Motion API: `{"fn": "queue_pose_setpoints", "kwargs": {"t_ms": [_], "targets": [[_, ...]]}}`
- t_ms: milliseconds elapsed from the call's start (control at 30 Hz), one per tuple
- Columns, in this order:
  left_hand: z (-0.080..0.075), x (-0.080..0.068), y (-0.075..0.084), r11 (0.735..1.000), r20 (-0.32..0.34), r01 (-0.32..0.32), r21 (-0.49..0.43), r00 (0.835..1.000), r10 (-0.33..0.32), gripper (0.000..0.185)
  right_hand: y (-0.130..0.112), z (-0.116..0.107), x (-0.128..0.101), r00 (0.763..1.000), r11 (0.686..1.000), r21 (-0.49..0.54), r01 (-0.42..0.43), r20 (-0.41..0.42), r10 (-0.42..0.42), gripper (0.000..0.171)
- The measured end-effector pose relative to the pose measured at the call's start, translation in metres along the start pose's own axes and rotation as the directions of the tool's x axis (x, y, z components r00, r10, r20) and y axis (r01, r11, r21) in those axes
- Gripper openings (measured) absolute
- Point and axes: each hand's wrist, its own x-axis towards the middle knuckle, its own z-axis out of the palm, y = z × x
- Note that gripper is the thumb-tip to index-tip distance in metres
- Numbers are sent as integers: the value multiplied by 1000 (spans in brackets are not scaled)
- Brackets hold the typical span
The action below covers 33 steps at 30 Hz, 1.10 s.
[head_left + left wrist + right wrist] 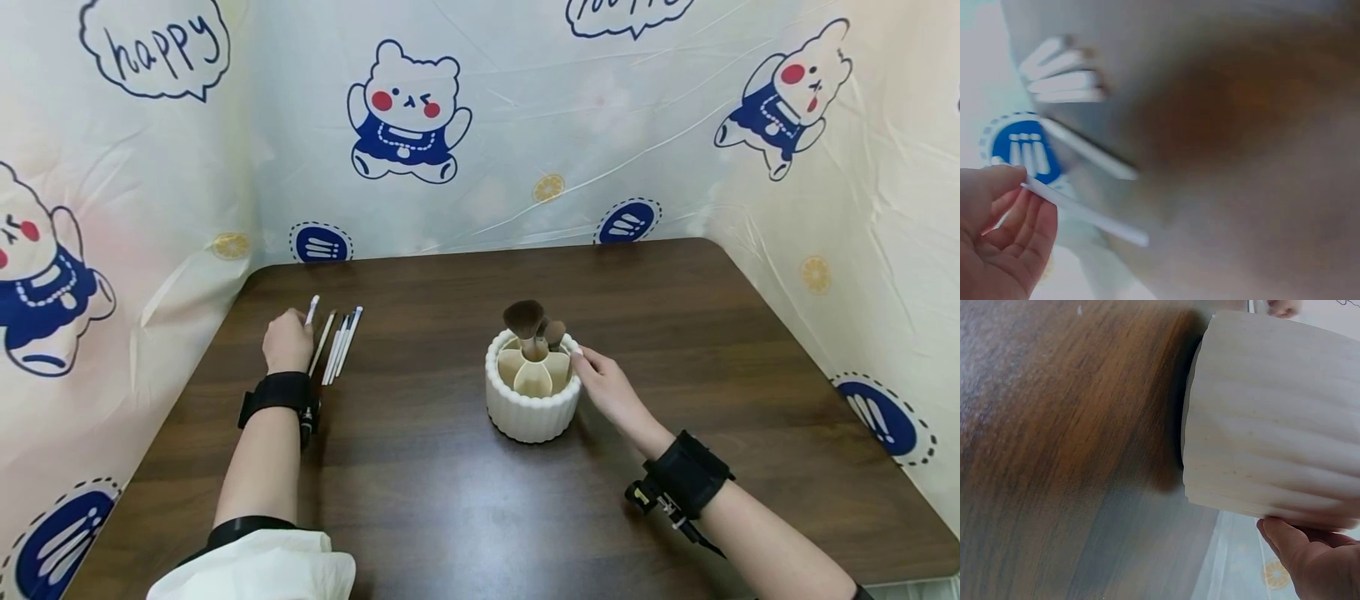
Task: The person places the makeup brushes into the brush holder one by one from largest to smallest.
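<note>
Now, left hand [287,342] pinching slim white brush [312,310], right hand [611,390] fingers resting on ribbed cream holder [531,412].

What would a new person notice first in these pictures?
First, the white ribbed brush holder in the middle of the brown table, with fluffy makeup brushes standing in it and the right hand touching its rim. At far left, the left hand pinches a thin white brush beside a row of similar ones.
</note>
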Motion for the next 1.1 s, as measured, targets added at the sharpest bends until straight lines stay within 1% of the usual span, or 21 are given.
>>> {"fn": "queue_pose_setpoints", "kwargs": {"t_ms": [133, 233, 333, 433, 567, 700, 767, 833, 933, 1033, 1100], "targets": [[-14, 2, 29, 994, -101, -57, -91, 994, 47, 29, 0, 0, 0, 1000, 1000, -6, 1, 0, -1, 48], [-22, 2, 53, 976, -160, -120, -179, 983, 92, 32, 0, -1, 1, 1000, 1000, -13, -2, 0, 2, 48], [-28, -2, 77, 947, -182, -198, -251, 971, 155, 35, 0, -1, 1, 1000, 1000, -16, -4, -2, 4, 49], [-31, -10, 102, 911, -198, -276, -306, 955, 223, 38, 0, -1, 0, 1000, 1000, -10, -8, 1, 8, 49], [-36, -27, 136, 850, -200, -353, -390, 934, 296, 38, 0, -1, -1, 1000, 1000, 2, -11, 7, 11, 50], [-43, -50, 171, 770, -173, -400, -497, 915, 363, 36, 0, -1, 0, 1000, 1000, 5, -14, 12, 14, 51], [-46, -62, 185, 727, -149, -407, -553, 907, 394, 34, 0, -1, 1, 1000, 1000, 1, -15, 16, 15, 52], [-46, -74, 198, 689, -111, -397, -606, 900, 421, 33, 1, -1, 2, 1000, 1000, -1, -17, 19, 17, 53], [-44, -90, 212, 643, -41, -363, -674, 888, 458, 30, 1, -2, 2, 1000, 1000, -1, -16, 26, 16, 54], [-37, -102, 222, 599, 21, -319, -735, 871, 490, 28, 0, -2, 1, 1000, 1000, -3, -17, 26, 17, 54], [-30, -107, 225, 570, 45, -293, -768, 863, 503, 26, 0, -2, 1, 1000, 1000, -6, -15, 24, 15, 53]]}}
